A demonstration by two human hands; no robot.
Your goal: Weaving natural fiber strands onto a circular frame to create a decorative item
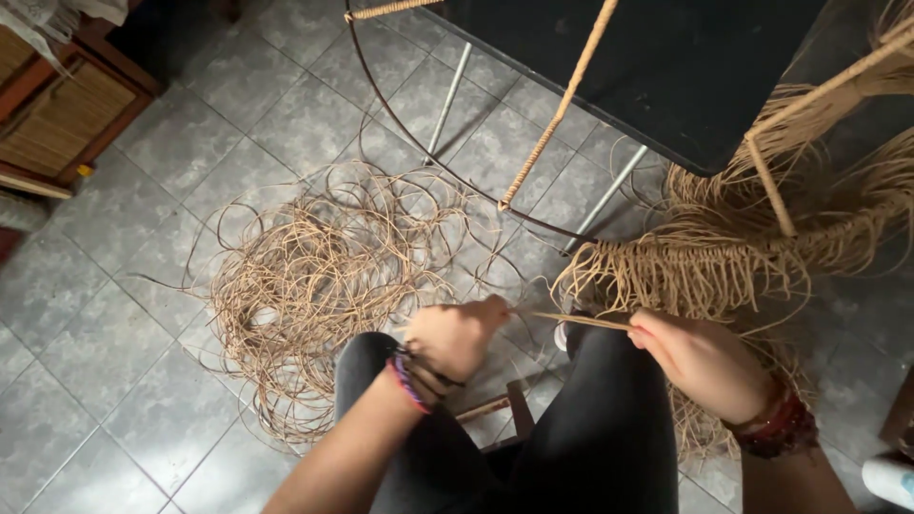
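My left hand (455,339) is closed around one end of a thin tan rattan strand (571,320) that runs taut across to my right hand (700,360), which pinches its other end. Both hands hover above my knees in black trousers. Just beyond my right hand hangs a woven rattan piece (743,247) with a long loose fringe, built on a wrapped metal frame (557,109). A loose tangle of rattan strands (314,276) lies on the tiled floor ahead of my left hand.
A black table top (657,67) on thin metal legs stands behind the frame. A wooden cabinet with woven panels (57,114) sits at the far left. Grey floor tiles (105,381) surround the tangle. A small wooden stool edge (514,409) shows between my legs.
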